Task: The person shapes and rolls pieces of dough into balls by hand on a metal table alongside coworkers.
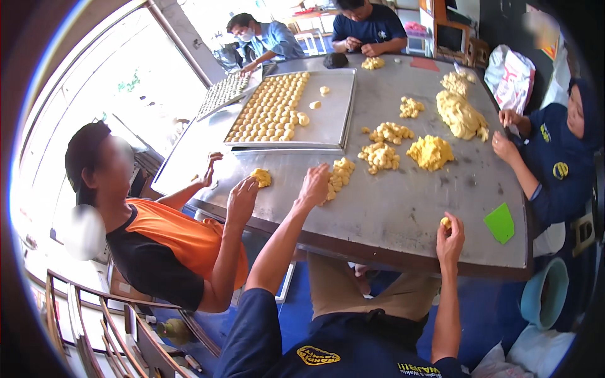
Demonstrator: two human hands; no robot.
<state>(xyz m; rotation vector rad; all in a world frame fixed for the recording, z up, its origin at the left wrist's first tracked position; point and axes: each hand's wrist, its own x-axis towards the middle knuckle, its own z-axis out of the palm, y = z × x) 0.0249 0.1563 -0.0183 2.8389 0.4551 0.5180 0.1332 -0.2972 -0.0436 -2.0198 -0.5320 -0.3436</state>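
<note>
My left hand [314, 184] reaches to the left edge of a small heap of pale dough pieces [341, 176], its fingers bent and drawn together. Whatever lies between those fingertips is hidden. Near the table's front edge, my right hand [450, 238] is closed around a small yellow dough ball [445, 222]. Beyond the heap lie two more piles of pale dough lumps [379, 157] and a bright yellow mound of dough [430, 152].
A metal tray [331, 133] with rows of dough balls stands on the metal table [378, 214]; a second tray [220, 96] is behind. A large dough mass [462, 114] and a green sheet [500, 223] lie right. Several co-workers surround the table; one in orange [179, 236] sits close left.
</note>
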